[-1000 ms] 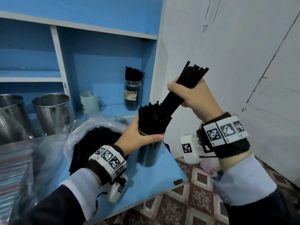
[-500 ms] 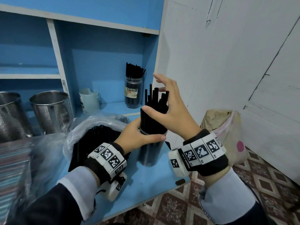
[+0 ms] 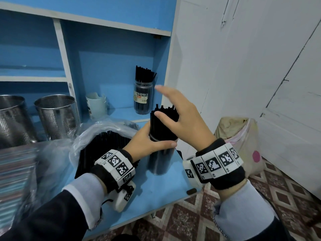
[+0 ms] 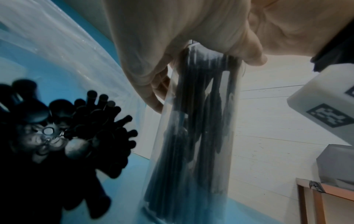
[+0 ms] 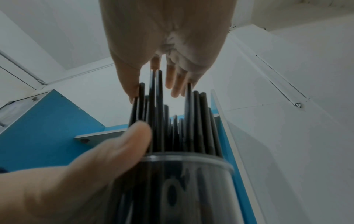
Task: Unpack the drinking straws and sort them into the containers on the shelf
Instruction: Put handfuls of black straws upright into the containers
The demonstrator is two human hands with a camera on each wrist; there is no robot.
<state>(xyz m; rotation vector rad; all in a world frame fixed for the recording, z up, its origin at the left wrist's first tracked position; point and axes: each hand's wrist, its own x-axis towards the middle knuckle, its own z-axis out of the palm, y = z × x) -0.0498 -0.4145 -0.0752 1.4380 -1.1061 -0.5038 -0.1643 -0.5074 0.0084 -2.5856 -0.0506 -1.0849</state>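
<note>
Two hands are ours here, both at one jar. Biggest in view is the blue wooden shelf unit (image 3: pixel 107 54) with its blue ledge (image 3: pixel 156 192) in front. On the ledge to our left lies a crumpled clear plastic bag (image 3: pixel 90 136), open, with a thick bundle of black drinking straws (image 3: pixel 104 146) inside it. Behind it stand two perforated steel cylinders (image 3: pixel 57 115), then a small pale cup (image 3: pixel 96 105).

The clear plastic jar (image 3: pixel 160 160) stands upright near the ledge's front right corner, packed with black straws (image 3: pixel 164 119) whose tips rise unevenly above its rim. Our left hand (image 3: pixel 149 141) wraps the jar just below the rim, thumb across the front and fingers (image 4: pixel 157 91) curled round the far side. Our right hand (image 3: pixel 182 119) is above the straw tips with fingers (image 5: pixel 173 80) straight and slightly apart, thumb against the side of the bundle (whether the palm touches the tips, we cannot tell).

Further back in the shelf stands a second clear jar (image 3: pixel 143 98), also holding black straws; its paper label has print too small to read.
</note>
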